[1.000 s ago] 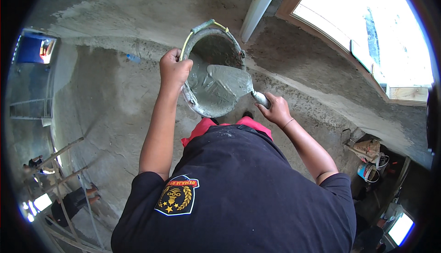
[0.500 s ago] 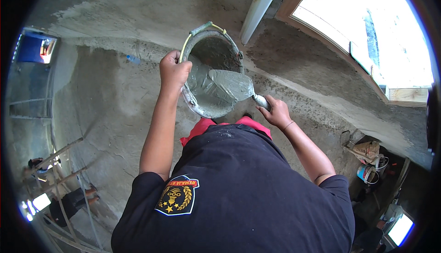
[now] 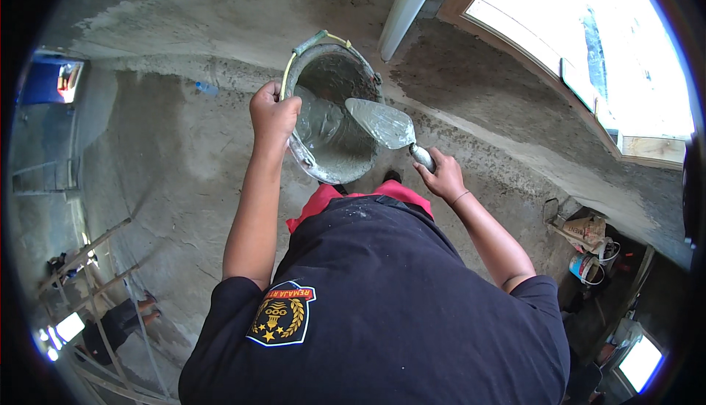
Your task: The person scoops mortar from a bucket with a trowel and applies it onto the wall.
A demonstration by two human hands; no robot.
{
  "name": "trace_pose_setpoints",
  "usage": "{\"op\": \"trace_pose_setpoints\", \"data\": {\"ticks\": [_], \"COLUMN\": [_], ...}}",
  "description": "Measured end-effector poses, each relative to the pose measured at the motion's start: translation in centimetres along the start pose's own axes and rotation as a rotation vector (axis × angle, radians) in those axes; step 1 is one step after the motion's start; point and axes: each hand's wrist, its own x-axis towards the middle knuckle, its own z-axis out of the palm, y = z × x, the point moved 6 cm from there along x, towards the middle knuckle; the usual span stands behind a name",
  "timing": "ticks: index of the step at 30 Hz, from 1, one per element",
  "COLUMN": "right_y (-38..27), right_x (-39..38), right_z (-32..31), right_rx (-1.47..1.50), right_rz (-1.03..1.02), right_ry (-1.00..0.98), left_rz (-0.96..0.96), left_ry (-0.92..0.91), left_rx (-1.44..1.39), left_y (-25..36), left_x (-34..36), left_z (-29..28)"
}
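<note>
My left hand point(image 3: 275, 113) is closed round the left rim of a bucket point(image 3: 371, 96), which it holds up tilted in front of me. Wet grey mortar point(image 3: 320, 129) lies inside, and more of it coats the inner wall. My right hand point(image 3: 443, 177) grips the handle of a pointed trowel point(image 3: 382, 123). The trowel's blade reaches over the bucket's right rim, its tip above the mortar, and a thin wet film covers the metal. A carrying handle point(image 3: 309, 42) with a grey-green grip arches along the bucket's far side.
A plastered wall point(image 3: 198, 8) with a pale pipe point(image 3: 412, 8) and a wooden-framed window point(image 3: 529, 59) stands ahead. Right, a sack point(image 3: 585, 232) and small buckets point(image 3: 586, 268) lie on the floor. At lower left are poles point(image 3: 99, 247) and another person's legs point(image 3: 143, 309).
The trowel blade has lifted off the mortar and shifted to the right, with its face turned more toward me. My left hand and the bucket have moved slightly left.
</note>
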Motion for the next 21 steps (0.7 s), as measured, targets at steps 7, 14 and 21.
{"op": "trace_pose_setpoints", "data": {"ticks": [7, 14, 21], "right_y": [1.4, 2.5, 3.7], "right_x": [0.1, -0.5, 0.1], "right_z": [1.4, 1.0, 0.4], "right_rx": [-0.037, -0.06, -0.048], "right_rz": [0.058, 0.092, 0.189], "right_ry": [-0.122, -0.05, -0.056], "left_rz": [-0.016, -0.012, -0.016], "left_ry": [0.023, 0.057, 0.08], "left_rx": [-0.051, -0.037, -0.057], "left_y": [-1.9, -3.2, -4.1], "left_x": [0.0, 0.4, 0.6], "left_z": [0.3, 0.6, 0.8]}}
